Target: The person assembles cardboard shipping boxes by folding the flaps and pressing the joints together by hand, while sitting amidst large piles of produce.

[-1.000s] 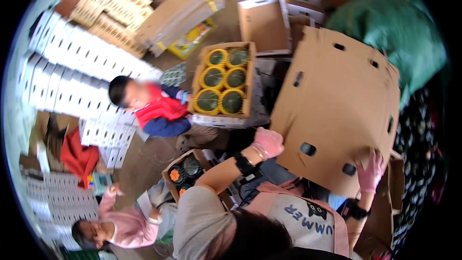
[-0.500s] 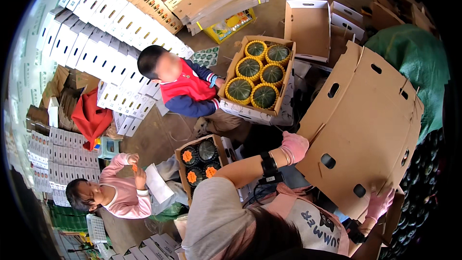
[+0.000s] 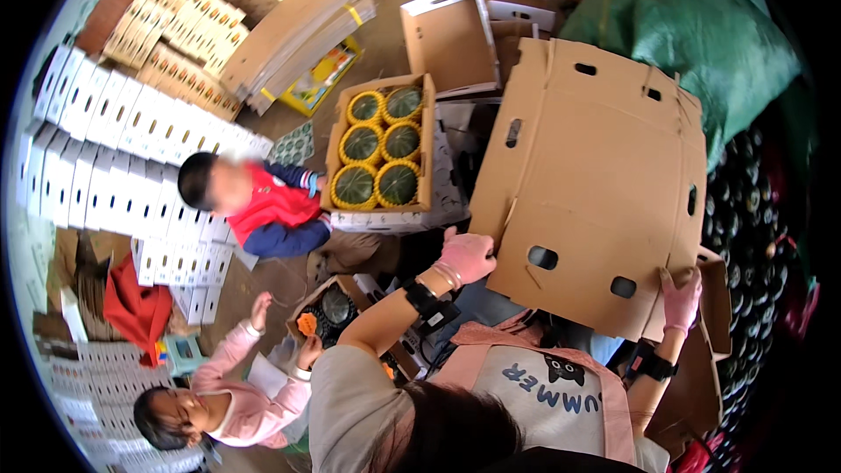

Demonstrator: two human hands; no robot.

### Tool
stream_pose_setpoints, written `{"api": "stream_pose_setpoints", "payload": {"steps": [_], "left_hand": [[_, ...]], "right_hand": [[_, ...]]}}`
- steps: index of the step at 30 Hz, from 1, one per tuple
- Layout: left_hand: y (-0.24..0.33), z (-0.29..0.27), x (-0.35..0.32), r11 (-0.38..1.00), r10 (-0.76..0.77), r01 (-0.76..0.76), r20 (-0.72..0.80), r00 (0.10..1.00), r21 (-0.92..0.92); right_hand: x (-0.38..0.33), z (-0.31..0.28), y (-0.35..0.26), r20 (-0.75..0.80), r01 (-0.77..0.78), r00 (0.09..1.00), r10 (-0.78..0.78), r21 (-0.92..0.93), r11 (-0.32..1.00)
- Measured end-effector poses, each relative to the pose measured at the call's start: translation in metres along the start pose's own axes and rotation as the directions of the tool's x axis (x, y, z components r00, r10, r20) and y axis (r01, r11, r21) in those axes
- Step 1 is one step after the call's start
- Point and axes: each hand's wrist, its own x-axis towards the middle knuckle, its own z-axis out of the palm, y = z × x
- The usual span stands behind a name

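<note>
A large brown cardboard box blank (image 3: 604, 166) with oval cut-outs and crease lines lies tilted before me. My left hand (image 3: 467, 257), in a pink glove, is closed at its near left edge, the fingertips partly hidden by the board. At the near right corner, my right hand (image 3: 681, 298), gloved too, grips the edge with the thumb on the upper face. Left of the board, an open carton (image 3: 427, 140) holds several green squashes (image 3: 358, 144) in yellow foam nets. A smaller box (image 3: 302, 308) with dark squashes (image 3: 338, 305) with orange labels is partly behind my left arm.
One person in a red vest (image 3: 279, 201) touches the squash carton; another in pink (image 3: 250, 385) sits at lower left. White cartons (image 3: 123, 123) are stacked at left. A green sack (image 3: 683, 52) and a heap of dark squashes (image 3: 753, 236) lie right; an open box (image 3: 451, 44) stands behind.
The whole view has shifted, with the carton and board now farther left. The board has turned somewhat, with both my hands still at its near edge. The person in pink has raised an arm.
</note>
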Motion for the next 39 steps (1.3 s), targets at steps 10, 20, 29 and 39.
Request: {"api": "stream_pose_setpoints", "payload": {"steps": [10, 20, 29, 39], "left_hand": [[-0.037, -0.015, -0.047, 0.981, 0.086, -0.166, 0.548, 0.832, 0.098], [-0.066, -0.034, 0.043, 0.92, -0.11, -0.04, -0.355, 0.928, -0.39], [-0.013, -0.037, 0.111, 0.896, -0.285, 0.201, -0.167, 0.944, -0.397], [0.031, -0.078, 0.09, 0.959, -0.126, 0.16, -0.155, 0.98, 0.235]], "right_hand": [[-0.005, -0.027, -0.019, 0.124, -0.083, 0.99, 0.073, 0.078, 0.993], [0.049, -0.042, -0.024, 0.135, -0.01, 0.991, -0.005, 0.113, 0.994], [0.086, -0.045, -0.056, 0.4, -0.102, 0.906, 0.141, -0.117, 0.988], [0.081, -0.057, -0.088, 0.362, -0.048, 0.919, 0.156, -0.291, 0.956]]}}
